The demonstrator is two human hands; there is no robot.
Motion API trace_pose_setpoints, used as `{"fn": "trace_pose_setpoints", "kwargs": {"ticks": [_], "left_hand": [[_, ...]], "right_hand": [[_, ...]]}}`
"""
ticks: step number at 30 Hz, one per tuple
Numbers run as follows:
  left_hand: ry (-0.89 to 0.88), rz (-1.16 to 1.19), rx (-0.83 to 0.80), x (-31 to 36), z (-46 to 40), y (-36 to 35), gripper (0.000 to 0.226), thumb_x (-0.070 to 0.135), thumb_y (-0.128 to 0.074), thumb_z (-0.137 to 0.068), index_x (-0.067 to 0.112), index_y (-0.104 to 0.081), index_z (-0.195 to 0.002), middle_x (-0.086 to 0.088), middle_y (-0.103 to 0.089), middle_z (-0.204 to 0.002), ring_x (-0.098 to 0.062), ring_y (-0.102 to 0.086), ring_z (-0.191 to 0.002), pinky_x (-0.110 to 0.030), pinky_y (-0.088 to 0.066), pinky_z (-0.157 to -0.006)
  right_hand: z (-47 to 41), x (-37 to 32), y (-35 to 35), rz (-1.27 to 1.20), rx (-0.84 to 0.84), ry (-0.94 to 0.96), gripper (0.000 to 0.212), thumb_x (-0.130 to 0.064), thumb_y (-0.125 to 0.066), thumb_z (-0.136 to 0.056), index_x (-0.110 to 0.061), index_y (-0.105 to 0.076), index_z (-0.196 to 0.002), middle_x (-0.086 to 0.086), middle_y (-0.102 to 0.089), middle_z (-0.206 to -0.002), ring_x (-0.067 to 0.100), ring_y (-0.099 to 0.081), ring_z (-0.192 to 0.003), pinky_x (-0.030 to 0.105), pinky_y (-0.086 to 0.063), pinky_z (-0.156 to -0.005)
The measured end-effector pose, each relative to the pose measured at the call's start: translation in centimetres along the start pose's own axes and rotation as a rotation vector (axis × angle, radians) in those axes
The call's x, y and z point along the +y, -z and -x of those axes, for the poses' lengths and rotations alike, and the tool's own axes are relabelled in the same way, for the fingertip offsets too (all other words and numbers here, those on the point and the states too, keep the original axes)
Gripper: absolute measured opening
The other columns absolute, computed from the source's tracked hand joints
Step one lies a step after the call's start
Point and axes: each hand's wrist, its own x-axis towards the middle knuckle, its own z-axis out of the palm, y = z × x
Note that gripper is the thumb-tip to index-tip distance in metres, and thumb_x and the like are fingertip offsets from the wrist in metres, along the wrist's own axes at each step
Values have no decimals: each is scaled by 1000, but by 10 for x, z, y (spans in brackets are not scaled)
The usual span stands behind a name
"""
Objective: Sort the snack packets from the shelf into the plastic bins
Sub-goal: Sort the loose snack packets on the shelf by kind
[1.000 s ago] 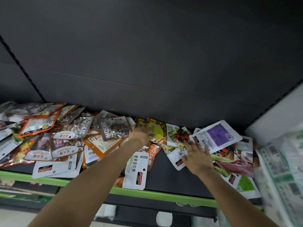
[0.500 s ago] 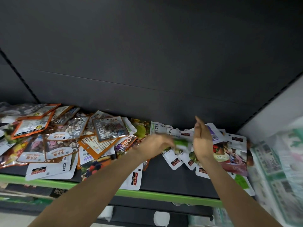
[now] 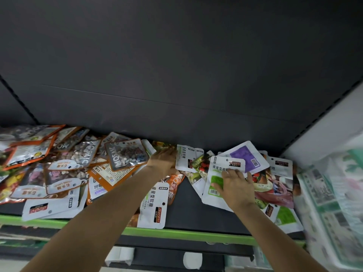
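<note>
While snack packets [image 3: 125, 156] lie heaped along the shelf's back edge, the right hand [image 3: 235, 185] rests with fingers spread on a white-and-green packet [image 3: 216, 179] near the right end. The left hand [image 3: 164, 159] touches a white packet [image 3: 185, 158] at the back; whether it grips, I cannot tell. Bare dark shelf [image 3: 188, 209] lies between the arms, up to the green front lip [image 3: 176, 233].

Two bare forearms reach in from the bottom of the view, long and slim, with no sleeve showing on either one. The left hand [image 3: 164, 160] has no ring, watch or band at the wrist, and neither has the right hand [image 3: 236, 188]. No glove on either. On the right hand the fingers [image 3: 227, 173] look short-nailed, though blur hides any finer detail, and the left hand's fingers are mostly hidden
</note>
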Motion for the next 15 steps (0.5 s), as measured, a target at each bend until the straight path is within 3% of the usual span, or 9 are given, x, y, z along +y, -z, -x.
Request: {"fn": "trace_pose_setpoints", "kwargs": {"ticks": [2, 4, 7, 8, 12, 15], "left_hand": [[-32, -91, -34, 1, -2, 5, 52, 36, -56, -92, 16, -40, -138, -7, -45, -141, -27, -43, -130, -40, -37, -107], [-44, -190, 0, 3, 2, 16, 37, 21, -44, -99, 17, -42, -135, -11, -54, -130, -32, -53, -118, -43, -44, -97], [82, -96, 118, -6, 4, 27, 40, 12, -35, -101, 21, -38, -140, -15, -55, -130, -35, -56, -116, -44, -45, -93], [137, -26, 159, -10, 5, 29, 39, 13, -34, -102, 22, -40, -139, -15, -56, -129, -36, -56, -116, -44, -46, -91], [210, 268, 307, -27, 9, 26, 34, 14, -36, -101, 13, -50, -132, -22, -59, -120, -42, -56, -109, -47, -45, -85], [218, 433, 416, -38, 17, 26, 29, 12, -40, -99, 1, -57, -120, -26, -61, -115, -41, -56, -105, -43, -41, -88]], "right_hand": [[-1, -3, 4, 3, -31, -12, 60, -53, -43, -93, -16, -35, -140, 5, -41, -143, 26, -34, -135, 52, -22, -113], [-7, -6, 5, -46, -39, 26, 63, -35, -54, -93, -18, -23, -146, 5, -27, -151, 27, -22, -142, 49, -18, -116], [-17, -13, 1, -206, -88, 205, 81, 0, -52, -89, -29, -8, -151, -3, -2, -160, 22, -1, -147, 40, -15, -119], [-18, -15, -1, -228, -131, 233, 79, -2, -48, -91, -32, -6, -151, -5, -1, -160, 20, 0, -147, 38, -13, -120], [-18, -16, -7, -174, -165, 134, 60, -40, -38, -98, -32, -10, -151, -3, -14, -158, 20, -8, -147, 41, -14, -118], [-15, -22, -2, -68, -122, 61, 56, -40, -42, -97, -23, -24, -147, 3, -26, -154, 25, -18, -144, 46, -26, -113]]}}
